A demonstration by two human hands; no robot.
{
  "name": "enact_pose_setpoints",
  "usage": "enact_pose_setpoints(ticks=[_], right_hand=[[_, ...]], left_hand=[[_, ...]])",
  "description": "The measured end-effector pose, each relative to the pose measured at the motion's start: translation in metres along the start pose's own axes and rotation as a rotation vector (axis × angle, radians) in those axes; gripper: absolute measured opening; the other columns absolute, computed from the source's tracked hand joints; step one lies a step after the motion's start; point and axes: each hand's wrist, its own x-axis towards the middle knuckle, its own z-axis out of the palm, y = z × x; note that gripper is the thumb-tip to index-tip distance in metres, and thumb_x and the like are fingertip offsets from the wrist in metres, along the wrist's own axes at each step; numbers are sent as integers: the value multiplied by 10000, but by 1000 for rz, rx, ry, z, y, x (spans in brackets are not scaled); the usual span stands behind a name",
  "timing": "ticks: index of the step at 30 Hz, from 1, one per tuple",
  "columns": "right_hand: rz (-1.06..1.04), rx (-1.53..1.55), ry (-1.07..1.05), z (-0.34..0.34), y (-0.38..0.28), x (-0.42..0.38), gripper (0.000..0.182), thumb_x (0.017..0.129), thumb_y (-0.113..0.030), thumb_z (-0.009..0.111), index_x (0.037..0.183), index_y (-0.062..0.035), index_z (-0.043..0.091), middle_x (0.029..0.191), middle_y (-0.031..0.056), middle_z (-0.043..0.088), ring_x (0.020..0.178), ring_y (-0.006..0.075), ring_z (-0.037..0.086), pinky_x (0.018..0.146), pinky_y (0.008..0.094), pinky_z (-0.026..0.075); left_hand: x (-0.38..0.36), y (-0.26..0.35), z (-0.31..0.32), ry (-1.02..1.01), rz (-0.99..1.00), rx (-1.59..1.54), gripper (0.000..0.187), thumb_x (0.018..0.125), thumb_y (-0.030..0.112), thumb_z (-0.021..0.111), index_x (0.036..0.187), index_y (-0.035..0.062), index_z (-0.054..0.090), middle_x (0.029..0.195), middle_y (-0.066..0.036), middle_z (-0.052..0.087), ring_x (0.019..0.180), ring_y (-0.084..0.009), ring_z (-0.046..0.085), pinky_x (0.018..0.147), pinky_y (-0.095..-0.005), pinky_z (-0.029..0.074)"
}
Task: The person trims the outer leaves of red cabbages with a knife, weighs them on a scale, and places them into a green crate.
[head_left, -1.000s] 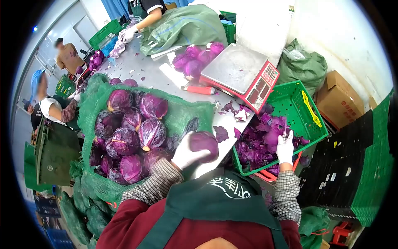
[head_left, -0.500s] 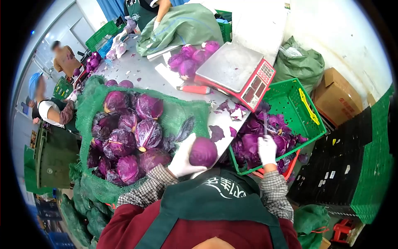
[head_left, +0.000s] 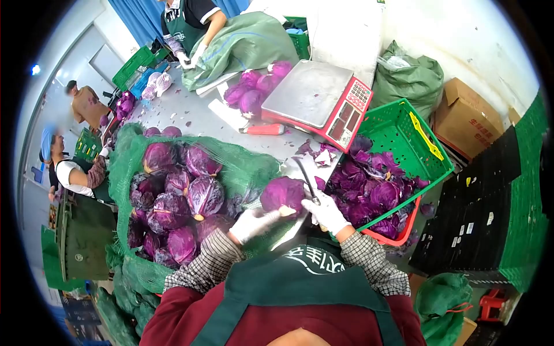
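Note:
In a white glove, my left hand [head_left: 254,224] holds a peeled purple cabbage [head_left: 281,195] from its lower left, the pale stem end facing me. My right hand [head_left: 326,212], also gloved, grips a knife [head_left: 306,176] with a dark curved blade, close to the right side of that cabbage. A green mesh bag [head_left: 245,164] full of purple cabbages [head_left: 206,196] lies on the metal table [head_left: 190,115] to the left. To the right, loose purple leaves [head_left: 375,184] fill part of a green crate [head_left: 418,167].
A red scale [head_left: 346,118] stands beyond my hands, with several cabbages [head_left: 251,102] and a red-handled tool [head_left: 262,129] beside it. Co-workers are at the far side and left. A cardboard box [head_left: 467,118] and black crates [head_left: 467,213] are at the right.
My right hand has moved left from the green crate to the cabbage, bringing the knife. The cabbage has turned, showing its stem end. A co-worker's hands have come together beside the large green bag.

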Motion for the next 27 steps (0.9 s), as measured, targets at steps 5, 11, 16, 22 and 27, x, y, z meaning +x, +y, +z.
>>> enact_pose_setpoints(ticks=[5, 11, 16, 22, 27], right_hand=[[62, 73, 33, -8, 10, 13, 441, 893, -132, 603, 1303, -11, 493, 925, 39, 649, 444, 46, 446, 405, 198, 380], [-208, -201, 171, -5, 6, 10, 420, 939, -206, 539, 1302, -4, 479, 983, 106, 627, 452, 93, 479, 449, 247, 418], [-521, -552, 302, 6, 15, 15, 440, 971, -184, 441, 1344, 45, 402, 1229, 254, 536, 835, 256, 626, 733, 348, 513], [-564, -769, 321, 13, 34, 25, 391, 951, -115, 430, 1289, 81, 423, 1305, 298, 459, 1103, 381, 557, 897, 395, 491], [52, -600, 113, 11, -54, 11, 418, 956, -171, 423, 1301, 64, 425, 1233, 289, 520, 1099, 372, 559, 896, 389, 486]], left_hand=[[28, 30, 8, 267, 774, 796, 1150, 568, 435, 840, 1417, -45, 232, 1414, -301, 301, 1329, -415, 301, 1113, -422, 260], [63, 54, 6, 219, 438, 649, 1162, 587, 517, 797, 1410, -67, 221, 1360, -289, 341, 1278, -400, 377, 1058, -391, 353], [53, 59, 23, 308, 390, 747, 1164, 581, 524, 793, 1411, -43, 208, 1351, -284, 330, 1246, -416, 399, 1027, -424, 383], [50, 60, 30, 384, 362, 744, 1124, 597, 537, 771, 1399, -29, 224, 1343, -288, 337, 1234, -442, 390, 1011, -446, 392], [46, 65, 40, 416, 320, 747, 1104, 603, 522, 763, 1387, -47, 235, 1341, -304, 336, 1209, -447, 397, 998, -457, 396]])
